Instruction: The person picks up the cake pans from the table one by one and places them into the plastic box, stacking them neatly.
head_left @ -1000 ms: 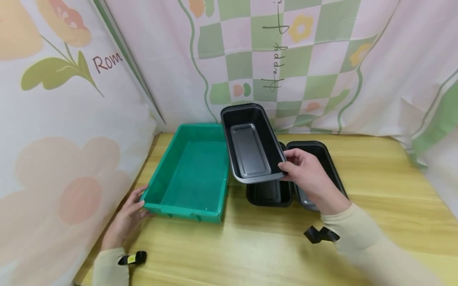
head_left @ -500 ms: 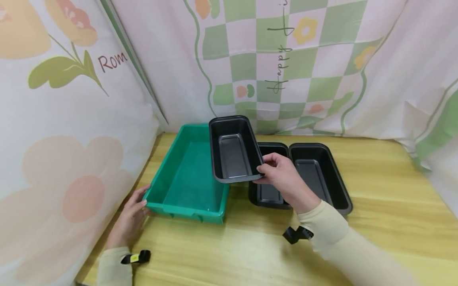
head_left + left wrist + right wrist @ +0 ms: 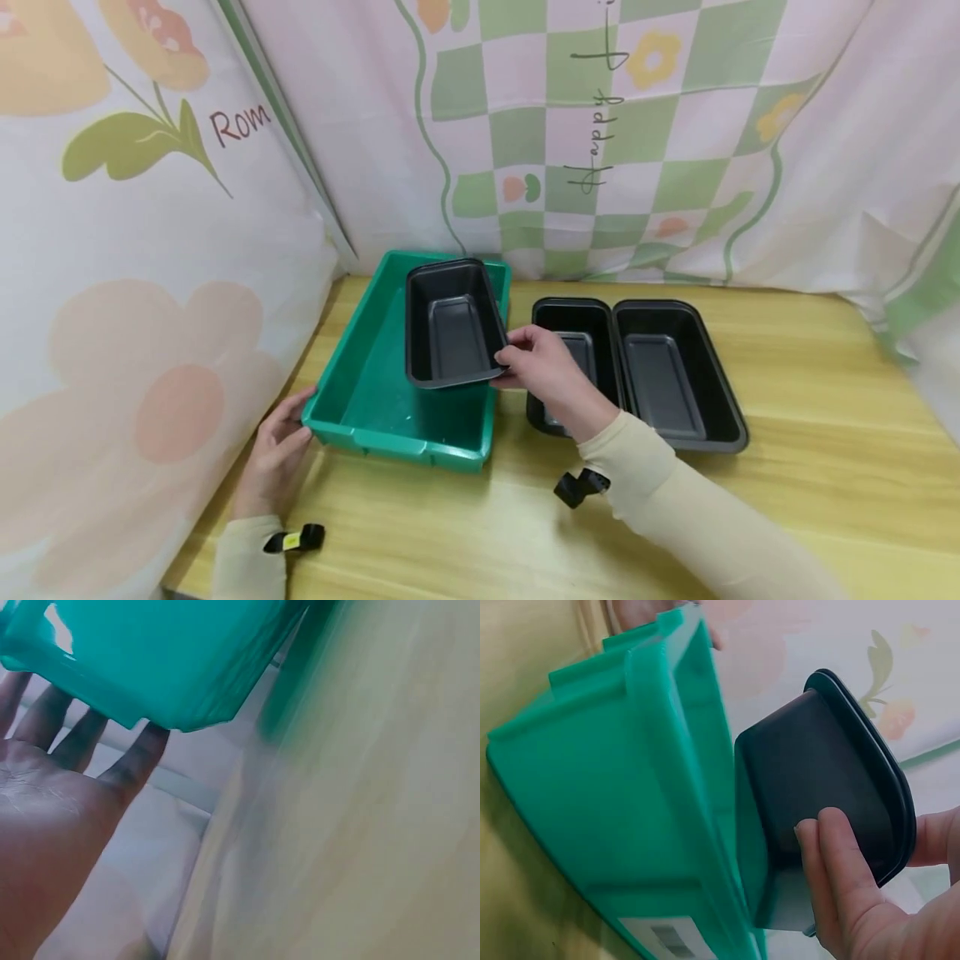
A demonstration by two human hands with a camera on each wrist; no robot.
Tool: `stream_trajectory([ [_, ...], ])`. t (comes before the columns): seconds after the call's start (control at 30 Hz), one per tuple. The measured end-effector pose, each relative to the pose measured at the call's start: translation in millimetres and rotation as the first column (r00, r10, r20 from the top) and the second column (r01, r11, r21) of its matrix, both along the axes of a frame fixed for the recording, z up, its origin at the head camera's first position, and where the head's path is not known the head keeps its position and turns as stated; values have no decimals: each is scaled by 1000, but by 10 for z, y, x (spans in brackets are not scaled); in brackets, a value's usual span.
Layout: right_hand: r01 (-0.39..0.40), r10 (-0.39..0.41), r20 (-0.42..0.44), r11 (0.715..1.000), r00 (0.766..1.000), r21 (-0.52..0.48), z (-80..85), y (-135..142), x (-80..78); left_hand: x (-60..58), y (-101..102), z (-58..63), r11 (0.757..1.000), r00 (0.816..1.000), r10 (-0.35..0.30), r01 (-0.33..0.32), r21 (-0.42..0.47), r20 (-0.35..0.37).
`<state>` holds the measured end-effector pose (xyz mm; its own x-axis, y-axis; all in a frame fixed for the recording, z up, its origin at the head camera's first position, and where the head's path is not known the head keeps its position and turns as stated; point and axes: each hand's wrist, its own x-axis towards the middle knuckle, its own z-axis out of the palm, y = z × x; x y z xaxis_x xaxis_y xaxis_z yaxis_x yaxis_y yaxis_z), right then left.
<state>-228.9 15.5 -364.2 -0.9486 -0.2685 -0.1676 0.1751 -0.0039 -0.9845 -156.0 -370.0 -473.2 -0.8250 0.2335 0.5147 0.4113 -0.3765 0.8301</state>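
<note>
While the right hand [image 3: 546,371] clamps a black loaf pan [image 3: 454,333] over the green plastic bin [image 3: 371,400] mid-frame, the left hand [image 3: 274,454], lower left, grips the bin's corner

We see glossy, smooth green plastic in the tray [image 3: 375,408], dark, low-sheen metal on the central loaf pan [image 3: 456,337], a wood-grained desk [image 3: 465,533], and creased, matt cloth-like backdrop [image 3: 517,137] up top.

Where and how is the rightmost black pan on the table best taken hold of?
The rightmost black pan is probably best gripped by its right long rim, the right hand, once free, coming from above and the right, thumb inside, fingers outside. It sits mouth up, exposing that rim; its left side lies close along the neighbouring pan, leaving little finger room.
</note>
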Motion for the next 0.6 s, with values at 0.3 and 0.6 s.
stream_trajectory([
  [0.3, 20, -21, 53, 1000, 998, 14, -154, -282, -70, -35, 92, 6, 1000, 998, 18, -18, 0, -55],
  [0.6, 55, -54, 105, 998, 993, -12, -244, -427, -198, -18, 109, 52, 1000, 997, 24, -22, 18, -78],
])
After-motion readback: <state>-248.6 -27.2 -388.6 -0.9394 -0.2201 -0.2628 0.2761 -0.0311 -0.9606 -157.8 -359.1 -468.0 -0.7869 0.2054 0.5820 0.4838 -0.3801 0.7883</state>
